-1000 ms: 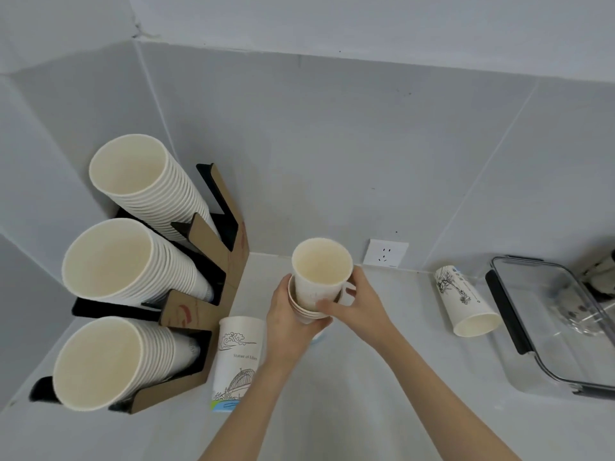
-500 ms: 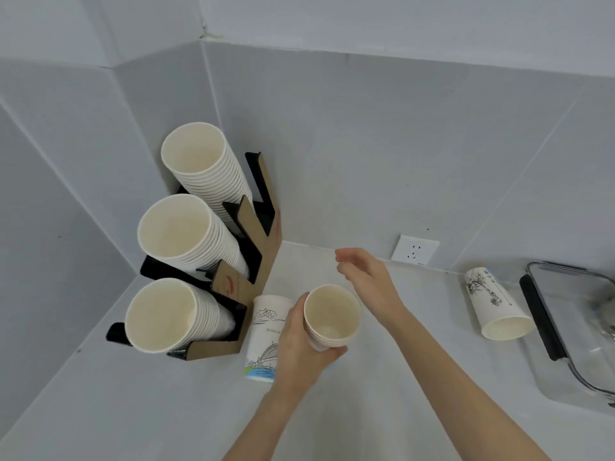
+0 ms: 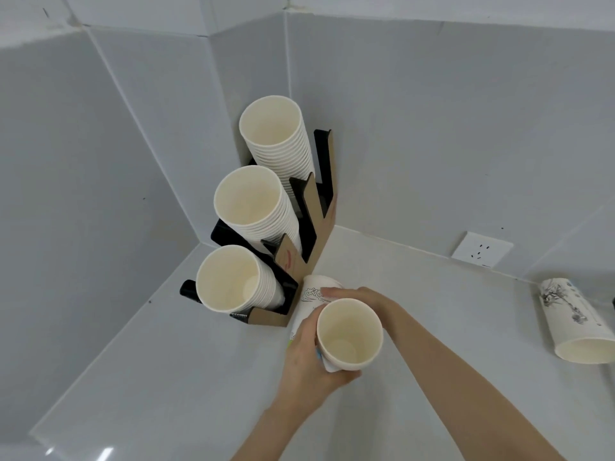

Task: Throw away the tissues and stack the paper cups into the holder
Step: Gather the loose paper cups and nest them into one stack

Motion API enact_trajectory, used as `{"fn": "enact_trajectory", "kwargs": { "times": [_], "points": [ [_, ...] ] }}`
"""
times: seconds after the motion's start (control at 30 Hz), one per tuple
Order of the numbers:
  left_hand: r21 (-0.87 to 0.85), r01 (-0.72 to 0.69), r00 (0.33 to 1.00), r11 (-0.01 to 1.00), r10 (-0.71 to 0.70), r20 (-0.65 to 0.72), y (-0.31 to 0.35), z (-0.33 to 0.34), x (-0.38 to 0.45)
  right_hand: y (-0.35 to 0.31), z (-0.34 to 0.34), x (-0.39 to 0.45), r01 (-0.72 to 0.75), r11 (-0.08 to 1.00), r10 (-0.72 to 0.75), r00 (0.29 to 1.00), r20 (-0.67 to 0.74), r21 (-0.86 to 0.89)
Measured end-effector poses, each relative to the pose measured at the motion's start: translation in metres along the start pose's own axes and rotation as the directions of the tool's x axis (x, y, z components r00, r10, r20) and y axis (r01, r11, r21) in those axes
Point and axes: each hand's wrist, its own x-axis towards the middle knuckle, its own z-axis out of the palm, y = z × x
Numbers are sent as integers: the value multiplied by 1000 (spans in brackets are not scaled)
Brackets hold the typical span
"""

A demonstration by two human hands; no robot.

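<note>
The nested cups (image 3: 349, 334) are clamped in the fingers of my left hand (image 3: 304, 361), above the worktop (image 3: 449, 304). The fingers of my right hand (image 3: 362, 299) curl over the printed cup (image 3: 309, 302), which stands just beside the holder (image 3: 289, 261).

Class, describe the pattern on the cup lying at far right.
Lying cup: black ink-style sketch on white; head view.

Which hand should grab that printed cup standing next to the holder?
Right. The right hand already has fingers on the printed cup, while the left hand is busy gripping the nested plain cups.
</note>
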Motion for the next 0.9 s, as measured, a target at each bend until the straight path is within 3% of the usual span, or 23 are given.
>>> {"fn": "enact_trajectory", "kwargs": {
  "times": [0.3,0.43,0.53,0.73,0.8,0.9],
  "points": [
    [23,13,1000,1000,-14,10,-4,2,2,11,0,4,89,964,-75,995,-66,249],
    [44,-4,1000,999,3,7,-3,5,8,7,-15,-7,270,880,-209,959,-191,391],
    [42,-12,1000,999,12,11,-1,11,12,-6,-35,-28,460,783,-314,874,-372,418],
    [12,-9,999,1000,9,42,7,29,22,-12,-75,-109,726,609,-542,675,-500,320],
    [-11,-2,999,1000,3,52,13,35,26,-3,-82,-127,737,636,-591,656,-468,230],
    [-23,-28,997,999,30,71,21,45,30,14,-85,-138,667,742,-582,688,-433,61]
  ]
}}
